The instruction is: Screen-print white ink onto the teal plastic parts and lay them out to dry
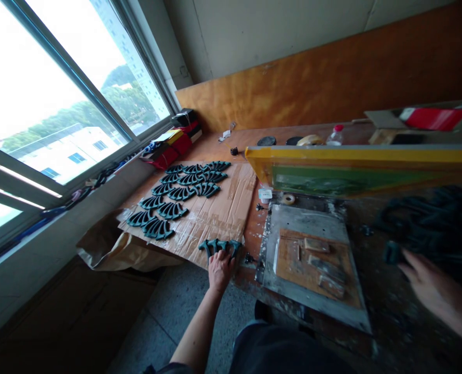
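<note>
My left hand is closed on the near edge of a dark green ribbed part, at the front right of a taped cardboard sheet. Several similar fan-shaped green parts lie in rows on the sheet's left half. At the right, my right hand, smeared by motion, has its fingers around one end of a small dark green piece. Beside it is a dark, blurred heap of green parts. Its fingertips are partly hidden.
Between my hands lies a grey metal plate with a wooden board on it. A yellow-edged screen frame rises behind. A tape roll and white cup stand nearby. Red boxes sit by the window.
</note>
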`<act>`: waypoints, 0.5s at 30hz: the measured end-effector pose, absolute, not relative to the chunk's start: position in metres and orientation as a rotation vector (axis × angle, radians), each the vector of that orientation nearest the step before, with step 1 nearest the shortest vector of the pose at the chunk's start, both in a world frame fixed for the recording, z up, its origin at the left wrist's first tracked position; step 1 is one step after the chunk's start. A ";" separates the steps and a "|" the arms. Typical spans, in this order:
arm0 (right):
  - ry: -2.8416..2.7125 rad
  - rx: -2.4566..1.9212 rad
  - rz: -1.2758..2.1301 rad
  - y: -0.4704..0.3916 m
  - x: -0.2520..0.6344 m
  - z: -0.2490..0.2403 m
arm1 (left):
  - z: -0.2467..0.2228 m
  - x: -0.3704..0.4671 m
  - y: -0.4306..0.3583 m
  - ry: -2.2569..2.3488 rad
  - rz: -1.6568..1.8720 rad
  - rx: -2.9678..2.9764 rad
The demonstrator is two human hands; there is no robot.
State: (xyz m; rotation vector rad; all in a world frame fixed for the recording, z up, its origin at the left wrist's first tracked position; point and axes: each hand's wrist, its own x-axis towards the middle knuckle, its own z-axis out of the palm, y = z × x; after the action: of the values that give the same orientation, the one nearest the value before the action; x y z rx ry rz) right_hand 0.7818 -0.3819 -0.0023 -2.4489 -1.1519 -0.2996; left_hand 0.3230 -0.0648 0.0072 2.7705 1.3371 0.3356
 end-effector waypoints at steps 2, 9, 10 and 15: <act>-1.211 -2.351 -0.199 -0.367 0.763 0.002 | 0.006 0.322 -0.066 1.342 0.366 2.767; -1.374 -2.190 -0.035 -0.336 0.710 0.027 | -0.016 0.315 -0.074 1.601 0.690 2.717; -1.378 -2.189 -0.015 -0.333 0.705 0.029 | -0.018 0.314 -0.074 1.617 0.719 2.718; -1.429 -2.160 0.024 -0.321 0.689 0.026 | -0.022 0.311 -0.067 1.629 0.649 2.679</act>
State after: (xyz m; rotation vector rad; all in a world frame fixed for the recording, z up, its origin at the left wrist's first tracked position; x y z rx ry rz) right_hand 0.6887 -0.3211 0.0264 -2.1598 -1.4290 0.0241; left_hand 0.3110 -0.0665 -0.0218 2.6791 1.6288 0.6487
